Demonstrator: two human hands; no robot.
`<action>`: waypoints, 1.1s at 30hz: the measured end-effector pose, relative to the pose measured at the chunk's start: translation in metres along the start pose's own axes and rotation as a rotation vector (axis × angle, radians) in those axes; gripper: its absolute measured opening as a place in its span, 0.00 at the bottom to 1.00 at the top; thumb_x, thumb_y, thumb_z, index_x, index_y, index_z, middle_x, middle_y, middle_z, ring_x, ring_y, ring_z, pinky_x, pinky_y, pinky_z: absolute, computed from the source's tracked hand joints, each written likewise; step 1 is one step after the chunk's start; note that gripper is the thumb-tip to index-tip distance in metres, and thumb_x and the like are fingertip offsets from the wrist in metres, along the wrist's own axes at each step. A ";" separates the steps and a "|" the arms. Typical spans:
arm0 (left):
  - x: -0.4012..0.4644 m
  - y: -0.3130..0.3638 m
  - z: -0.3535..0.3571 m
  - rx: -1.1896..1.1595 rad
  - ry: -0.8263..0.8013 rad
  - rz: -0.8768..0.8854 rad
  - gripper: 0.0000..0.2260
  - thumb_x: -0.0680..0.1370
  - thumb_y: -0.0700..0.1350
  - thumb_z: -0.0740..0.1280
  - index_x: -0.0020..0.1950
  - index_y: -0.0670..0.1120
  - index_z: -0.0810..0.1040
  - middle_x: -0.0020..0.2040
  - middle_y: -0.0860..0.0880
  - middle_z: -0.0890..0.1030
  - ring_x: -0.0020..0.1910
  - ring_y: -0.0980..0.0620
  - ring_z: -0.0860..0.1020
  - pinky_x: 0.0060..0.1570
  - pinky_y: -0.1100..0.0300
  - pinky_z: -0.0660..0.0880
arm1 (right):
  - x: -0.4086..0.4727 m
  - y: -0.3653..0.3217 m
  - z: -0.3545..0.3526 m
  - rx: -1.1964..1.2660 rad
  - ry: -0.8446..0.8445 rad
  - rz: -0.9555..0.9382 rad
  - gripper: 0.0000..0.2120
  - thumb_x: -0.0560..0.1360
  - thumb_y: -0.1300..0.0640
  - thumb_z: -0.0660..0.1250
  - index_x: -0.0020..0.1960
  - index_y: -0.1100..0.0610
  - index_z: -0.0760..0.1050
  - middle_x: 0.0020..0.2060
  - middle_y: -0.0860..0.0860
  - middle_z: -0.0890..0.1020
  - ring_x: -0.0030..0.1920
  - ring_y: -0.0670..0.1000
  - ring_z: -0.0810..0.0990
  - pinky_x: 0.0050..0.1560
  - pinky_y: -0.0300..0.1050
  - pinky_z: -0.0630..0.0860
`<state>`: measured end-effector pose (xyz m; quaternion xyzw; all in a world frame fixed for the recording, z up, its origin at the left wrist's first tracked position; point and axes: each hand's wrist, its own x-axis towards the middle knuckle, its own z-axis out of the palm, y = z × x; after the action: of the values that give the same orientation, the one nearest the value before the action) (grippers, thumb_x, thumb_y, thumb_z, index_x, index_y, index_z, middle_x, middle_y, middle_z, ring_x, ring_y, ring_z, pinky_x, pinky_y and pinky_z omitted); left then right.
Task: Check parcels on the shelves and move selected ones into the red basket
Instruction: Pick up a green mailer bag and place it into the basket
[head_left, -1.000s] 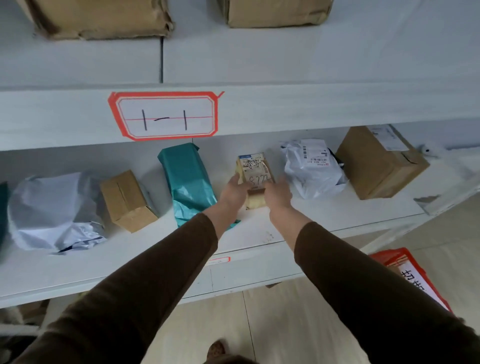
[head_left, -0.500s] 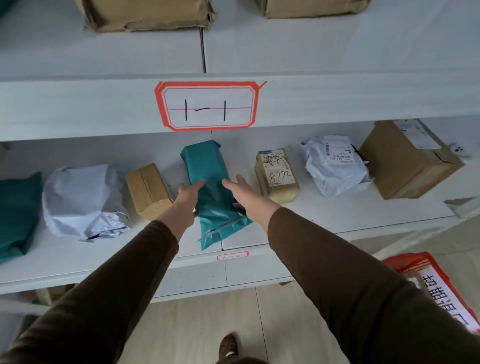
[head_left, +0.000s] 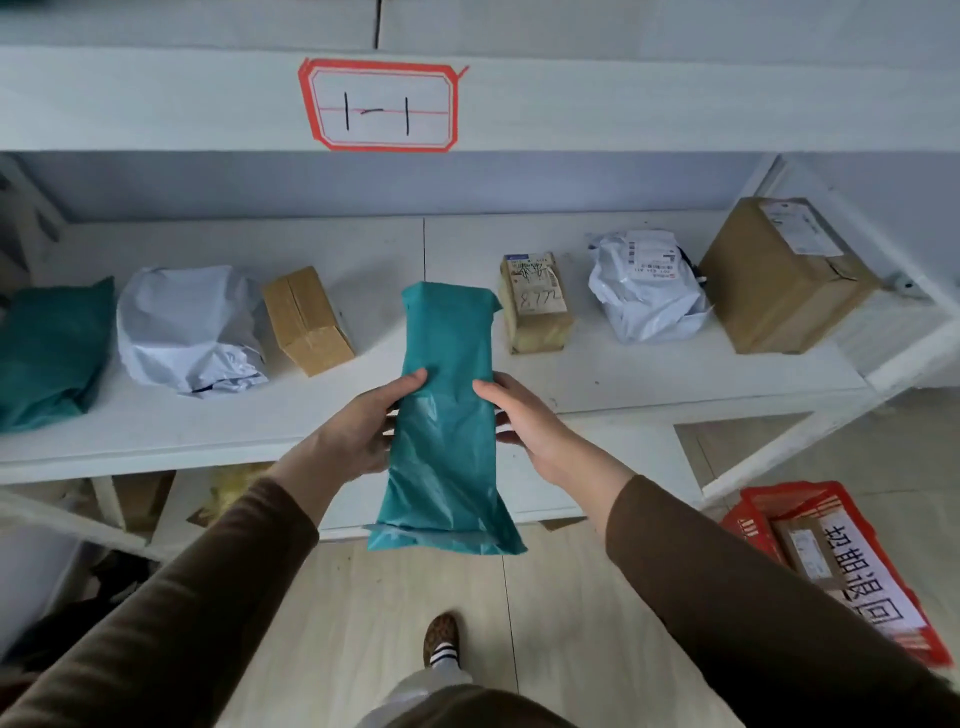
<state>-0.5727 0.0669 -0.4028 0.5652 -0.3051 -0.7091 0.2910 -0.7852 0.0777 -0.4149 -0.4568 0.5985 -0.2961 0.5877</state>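
1. Both hands held the teal poly parcel (head_left: 448, 415) off the shelf (head_left: 649, 379), lengthwise away from the body, its near end hanging past the shelf's front edge.
2. Left hand (head_left: 358, 431) gripped the left side, thumb on top and fingers curled under; right hand (head_left: 524, 421) did likewise on the right. Neither was spread or empty; each pinched the parcel's edge.
3. The side facing up was plain teal w/ no label in view, so checking prob. meant flipping it over.
4. To do that well: keep grip near the middle, since the soft bag could sag or slide; rotate along its long axis; read label before deciding.
5. Red basket (head_left: 831, 566) sat on the floor to the lower right, w/ a white sign and at least one brown parcel inside. If selected, the parcel would go there; otherwise back into the gap.
6. That gap lay btw the small brown box (head_left: 306, 319) and the labelled small carton (head_left: 535, 301); white bag (head_left: 647, 286) and big box (head_left: 779, 275) stood further right, white bag (head_left: 187, 327) and another teal parcel (head_left: 52, 348) further left.
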 end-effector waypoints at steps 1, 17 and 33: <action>-0.013 -0.008 0.005 0.035 -0.015 0.028 0.23 0.77 0.60 0.73 0.65 0.47 0.81 0.65 0.44 0.83 0.65 0.42 0.80 0.69 0.43 0.76 | -0.018 0.004 -0.005 0.028 0.002 -0.023 0.20 0.81 0.41 0.64 0.71 0.45 0.73 0.62 0.48 0.83 0.59 0.54 0.81 0.59 0.49 0.75; -0.135 -0.067 0.088 0.973 0.232 0.696 0.40 0.71 0.58 0.79 0.78 0.50 0.66 0.68 0.53 0.77 0.63 0.51 0.76 0.66 0.52 0.76 | -0.160 0.058 -0.048 0.530 0.066 -0.010 0.17 0.86 0.47 0.59 0.66 0.54 0.79 0.59 0.53 0.85 0.62 0.56 0.83 0.66 0.54 0.77; -0.105 -0.107 0.057 1.327 0.402 1.629 0.25 0.78 0.43 0.76 0.70 0.43 0.68 0.74 0.38 0.74 0.74 0.34 0.72 0.72 0.37 0.71 | -0.196 0.038 -0.077 0.364 -0.247 -0.075 0.28 0.63 0.34 0.80 0.59 0.45 0.84 0.55 0.49 0.85 0.58 0.52 0.82 0.56 0.49 0.81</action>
<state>-0.6152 0.2207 -0.4090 0.3429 -0.8619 0.1129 0.3561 -0.8889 0.2544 -0.3537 -0.3978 0.4415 -0.3627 0.7178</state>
